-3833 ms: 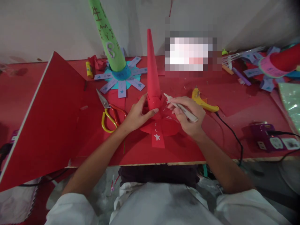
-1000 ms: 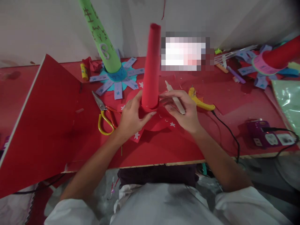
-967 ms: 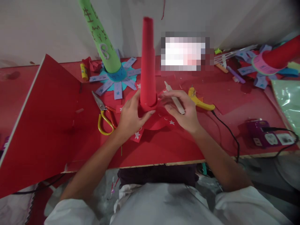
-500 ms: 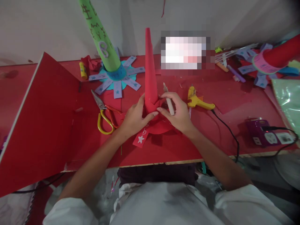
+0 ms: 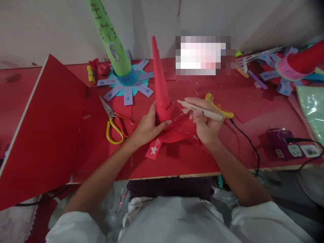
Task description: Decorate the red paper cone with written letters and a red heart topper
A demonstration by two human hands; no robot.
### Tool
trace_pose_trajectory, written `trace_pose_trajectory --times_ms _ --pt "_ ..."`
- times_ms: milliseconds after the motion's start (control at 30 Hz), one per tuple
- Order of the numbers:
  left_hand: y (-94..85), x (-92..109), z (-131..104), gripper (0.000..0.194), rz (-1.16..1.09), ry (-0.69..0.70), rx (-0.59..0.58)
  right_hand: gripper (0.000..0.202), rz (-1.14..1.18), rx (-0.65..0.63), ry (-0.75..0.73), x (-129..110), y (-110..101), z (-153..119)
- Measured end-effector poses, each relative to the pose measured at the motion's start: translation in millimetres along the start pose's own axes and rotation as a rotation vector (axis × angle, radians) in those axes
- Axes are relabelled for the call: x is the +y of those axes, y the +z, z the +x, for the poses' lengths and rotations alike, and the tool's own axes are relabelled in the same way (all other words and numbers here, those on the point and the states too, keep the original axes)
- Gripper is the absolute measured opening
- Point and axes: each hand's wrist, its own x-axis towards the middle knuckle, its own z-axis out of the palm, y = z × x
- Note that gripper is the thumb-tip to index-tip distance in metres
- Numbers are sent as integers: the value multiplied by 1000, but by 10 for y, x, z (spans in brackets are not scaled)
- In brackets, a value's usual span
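A tall red paper cone (image 5: 161, 84) stands in the middle of the red table, tilted a little to the left. My left hand (image 5: 149, 123) grips its lower end from the left, thumb across the front. Around the foot lies a red paper base (image 5: 177, 133) with white writing, and a strip with a white star (image 5: 154, 151) sticks out toward me. To the right of the cone, my right hand (image 5: 206, 121) holds a white marker (image 5: 202, 110) in a writing grip, its tip pointing left toward the cone without touching it.
Scissors (image 5: 115, 126) lie left of my left hand. A green cone (image 5: 113, 47) on a blue base stands behind. A yellow glue gun (image 5: 225, 113) and a purple power socket (image 5: 280, 145) are at the right. A red board (image 5: 48, 131) rises at the left.
My right hand has moved off the cone to the right and turned the marker from nearly upright to nearly level. The cone's top leans further left. My left hand keeps its hold.
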Motion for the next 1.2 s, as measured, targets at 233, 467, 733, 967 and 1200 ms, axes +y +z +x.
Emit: trace_pose_trajectory --times_ms 233,467,733,967,1200 --pt "6 -13 -10 75 33 -1 18 19 -136 -179 -304 -109 24 -12" --pt "22 -26 -16 74 68 18 9 28 -180 -225 -380 -70 79 -65" --pt "22 -8 -19 73 71 2 3 35 -191 -235 -407 -16 101 -83" --pt "18 -2 -11 71 86 7 12 24 -218 -286 -356 -45 84 -88" --pt "17 6 -15 72 71 -7 6 21 -231 -230 -363 -18 109 -96"
